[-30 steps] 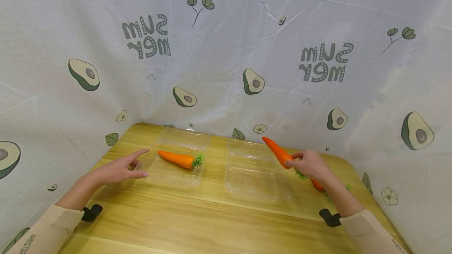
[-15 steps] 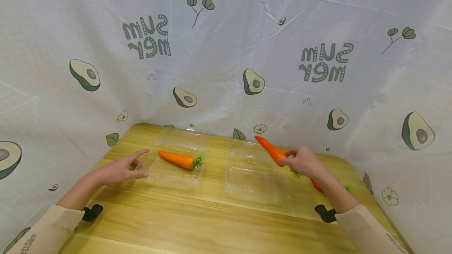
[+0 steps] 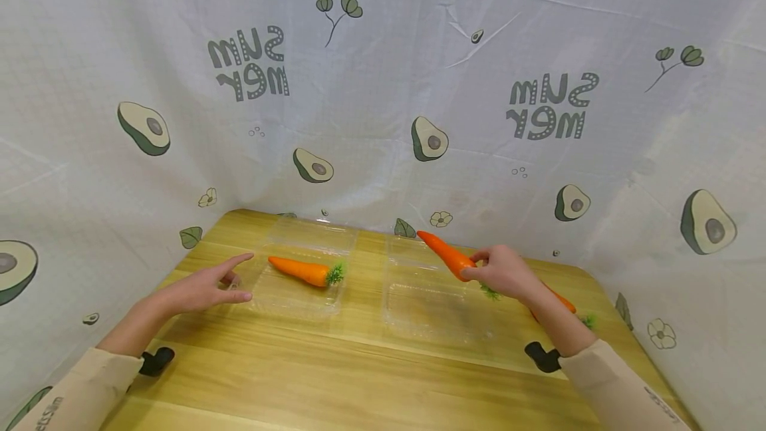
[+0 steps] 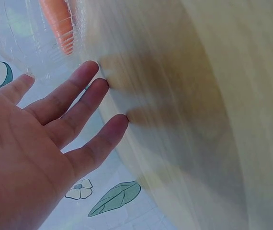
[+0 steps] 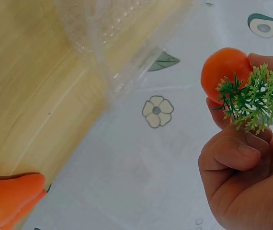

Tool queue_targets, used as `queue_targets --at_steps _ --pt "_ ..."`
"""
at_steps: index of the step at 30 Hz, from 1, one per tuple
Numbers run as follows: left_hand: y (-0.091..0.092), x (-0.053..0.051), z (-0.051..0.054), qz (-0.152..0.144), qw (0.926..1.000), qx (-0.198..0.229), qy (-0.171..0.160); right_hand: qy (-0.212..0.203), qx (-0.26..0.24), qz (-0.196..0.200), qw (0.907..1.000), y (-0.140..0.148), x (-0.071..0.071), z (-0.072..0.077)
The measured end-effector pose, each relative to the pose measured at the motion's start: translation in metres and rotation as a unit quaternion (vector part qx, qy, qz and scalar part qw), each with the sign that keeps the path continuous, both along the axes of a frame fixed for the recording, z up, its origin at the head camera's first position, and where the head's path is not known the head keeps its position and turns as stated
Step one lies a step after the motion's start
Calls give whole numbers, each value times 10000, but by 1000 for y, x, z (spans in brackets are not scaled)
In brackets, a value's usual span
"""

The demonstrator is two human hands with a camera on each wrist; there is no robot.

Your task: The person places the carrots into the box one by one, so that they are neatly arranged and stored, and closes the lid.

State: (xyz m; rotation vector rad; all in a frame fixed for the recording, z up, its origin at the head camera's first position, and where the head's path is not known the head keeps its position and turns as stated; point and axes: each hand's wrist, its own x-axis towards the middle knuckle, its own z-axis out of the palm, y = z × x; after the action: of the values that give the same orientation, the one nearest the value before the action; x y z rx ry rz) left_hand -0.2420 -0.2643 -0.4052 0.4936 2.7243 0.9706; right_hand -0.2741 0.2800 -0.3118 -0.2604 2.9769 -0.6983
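My right hand [image 3: 505, 273] pinches an orange carrot [image 3: 444, 255] with a green leafy top. It is held in the air over the right side of the right clear plastic box [image 3: 427, 308], its tip pointing to the back left. In the right wrist view the carrot's thick end [image 5: 225, 72] and leaves [image 5: 261, 96] show in the fingers. At the left, my left hand [image 3: 194, 292] has its fingers spread beside the left clear plastic box [image 3: 293, 304], in which another carrot [image 3: 302, 271] lies. The left wrist view shows straight fingers [image 4: 74, 108] with nothing held.
More orange carrots [image 3: 562, 301] lie on the wooden table [image 3: 335, 378] at the right, partly behind my right forearm. Both boxes have their lids [image 3: 317, 235] folded back toward the curtain [image 3: 371, 85], which encloses the table at the back and sides.
My right hand has moved left with the carrot, bringing it from right of the right box to above it. The left hand stays put beside the left box.
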Motion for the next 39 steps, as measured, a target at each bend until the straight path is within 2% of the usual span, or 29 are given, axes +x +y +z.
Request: queue_targets --at_steps 10,27,39 --pt "1 2 1 -9 10000 24 -10 -47 -54 220 9997 -16 -2 6" --pt "1 2 1 -12 10000 -29 42 206 80 712 9972 -46 -4 13" --pt "0 0 -1 -8 10000 -59 54 131 87 984 9950 -73 -6 16"
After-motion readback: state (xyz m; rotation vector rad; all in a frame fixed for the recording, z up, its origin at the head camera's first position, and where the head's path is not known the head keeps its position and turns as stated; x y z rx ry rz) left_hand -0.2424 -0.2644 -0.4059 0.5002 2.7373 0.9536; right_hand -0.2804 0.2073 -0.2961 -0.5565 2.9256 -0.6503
